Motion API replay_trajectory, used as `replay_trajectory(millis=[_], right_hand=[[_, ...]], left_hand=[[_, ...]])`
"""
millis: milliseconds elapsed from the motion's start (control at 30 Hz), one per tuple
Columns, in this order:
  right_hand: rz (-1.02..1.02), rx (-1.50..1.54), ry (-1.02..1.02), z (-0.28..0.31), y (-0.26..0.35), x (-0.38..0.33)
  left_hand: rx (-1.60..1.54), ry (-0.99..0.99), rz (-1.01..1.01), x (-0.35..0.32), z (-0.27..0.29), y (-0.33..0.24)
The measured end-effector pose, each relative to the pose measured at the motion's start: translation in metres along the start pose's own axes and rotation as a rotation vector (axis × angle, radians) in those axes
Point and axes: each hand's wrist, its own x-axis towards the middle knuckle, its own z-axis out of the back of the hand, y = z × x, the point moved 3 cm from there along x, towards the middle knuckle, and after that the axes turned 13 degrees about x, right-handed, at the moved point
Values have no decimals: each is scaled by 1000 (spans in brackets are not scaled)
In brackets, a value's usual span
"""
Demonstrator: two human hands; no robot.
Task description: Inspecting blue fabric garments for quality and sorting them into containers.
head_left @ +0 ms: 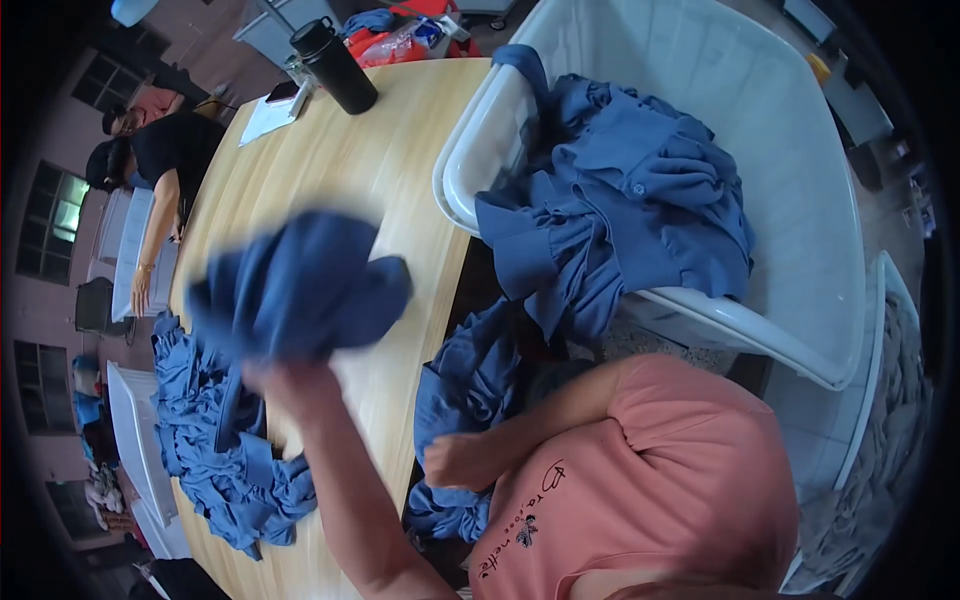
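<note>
Above the table, my left hand (288, 385) grips a bunched blue garment (300, 285), which is smeared by motion; its fingers are mostly hidden behind the cloth. My right hand (458, 460) is curled closed against a second heap of blue cloth (465, 380) between the table edge and my body. Whether its fingers pinch that fabric is hidden. On the table's left side lies a pile of blue garments (215, 440) with ruffled edges. To the right, more blue garments (640, 190), one with a button showing, are heaped in a big white plastic tub (790, 180) and hang over its rim.
The pale wooden table (400, 130) curves along my left. At its far end stand a black bottle (335, 65), a phone (283, 92) and a sheet of paper (262, 122). A co-worker in black (180, 150) leans beyond the table. Another bin (870, 420) with greyish cloth stands far right.
</note>
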Motion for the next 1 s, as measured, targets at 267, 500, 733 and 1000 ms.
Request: replay_trajectory(millis=[267,500,733,1000], right_hand=[[-86,-99,-18,39,-20,-16],[-329,-302,137,110,-35,-36],[-96,-531,29,76,-39,-11],[-271,719,-282,140,40,18]], left_hand=[[274,746,-716,-94,-118,-86],[786,-208,439,-240,123,59],[1168,-110,508,-393,90,124],[691,-395,480,-379,145,76]])
